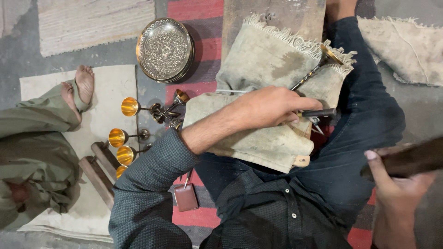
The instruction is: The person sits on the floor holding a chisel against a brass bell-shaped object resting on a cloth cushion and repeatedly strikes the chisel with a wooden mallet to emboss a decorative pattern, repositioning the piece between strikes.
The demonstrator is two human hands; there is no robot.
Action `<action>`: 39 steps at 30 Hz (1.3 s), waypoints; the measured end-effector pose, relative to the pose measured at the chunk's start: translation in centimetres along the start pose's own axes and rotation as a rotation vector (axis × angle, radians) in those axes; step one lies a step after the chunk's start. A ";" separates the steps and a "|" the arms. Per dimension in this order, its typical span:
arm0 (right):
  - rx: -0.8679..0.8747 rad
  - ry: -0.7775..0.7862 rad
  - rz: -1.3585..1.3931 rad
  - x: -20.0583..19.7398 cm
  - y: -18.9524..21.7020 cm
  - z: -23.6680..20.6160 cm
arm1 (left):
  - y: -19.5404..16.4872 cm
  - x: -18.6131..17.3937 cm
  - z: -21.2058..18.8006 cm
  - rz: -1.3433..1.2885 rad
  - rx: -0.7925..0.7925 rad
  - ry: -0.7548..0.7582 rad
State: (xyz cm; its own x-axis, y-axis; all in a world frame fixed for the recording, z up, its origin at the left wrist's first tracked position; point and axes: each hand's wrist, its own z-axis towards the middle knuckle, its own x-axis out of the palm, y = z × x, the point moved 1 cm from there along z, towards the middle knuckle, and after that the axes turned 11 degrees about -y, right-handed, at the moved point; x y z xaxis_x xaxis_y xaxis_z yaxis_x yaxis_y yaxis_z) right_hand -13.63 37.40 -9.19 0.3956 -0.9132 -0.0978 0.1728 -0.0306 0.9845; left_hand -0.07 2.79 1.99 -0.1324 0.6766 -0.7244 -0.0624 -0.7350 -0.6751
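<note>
At centre of the view: left hand, fingers curled tight around a dark metal punch. Presses down on a folded grey cloth draped across the lap. Points the punch toward 3 o'clock, its tip near the stem of a slim goblet.

Up at 1 o'clock from that hand: the goblet, lying tilted on the cloth, gold-rimmed cup toward 1 o'clock, dark stem running back down under the fingers. Cannot tell whether the punch tip touches the stem.

Down at 4 o'clock: right hand, clenched on a dark wooden handle that runs off the frame edge at 3 o'clock. Well apart from the goblet.

Over at 9 o'clock from the left hand, on the floor: a cluster of goblets on their sides. Gilt-lined cups and open toward 9 o'clock, showing only their bright yellow lining. One more goblet nearer the cloth, cup facing 1 o'clock.

Farther up at 11 o'clock: a round engraved metal tray, patterned face up, on the striped rug.

At 12 o'clock, under the cloth's fringe: a worn wooden board.

At 7 o'clock, just beside the grey sleeve: a small maroon block.

At 9 o'clock, near the frame edge: another person's bare feet and green garment on a pale mat.
</note>
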 end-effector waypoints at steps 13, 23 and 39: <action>-0.297 0.108 -0.739 5.9 9.2 1.4 | 0.3 -0.1 -0.2 -0.047 -0.051 0.019; 0.076 0.040 -0.130 4.0 6.5 0.6 | 0.5 0.1 -0.3 -0.060 0.013 -0.049; -0.092 0.042 -0.497 4.2 8.1 1.7 | 0.7 0.6 0.1 -0.040 0.063 -0.032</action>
State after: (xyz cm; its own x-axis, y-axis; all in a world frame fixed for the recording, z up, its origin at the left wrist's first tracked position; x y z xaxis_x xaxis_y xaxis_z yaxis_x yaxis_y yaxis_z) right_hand -12.11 32.62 -1.41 0.2806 -0.7801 -0.5592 0.4271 -0.4203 0.8006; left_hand -0.24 2.63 1.08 -0.1597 0.7042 -0.6918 -0.1307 -0.7097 -0.6923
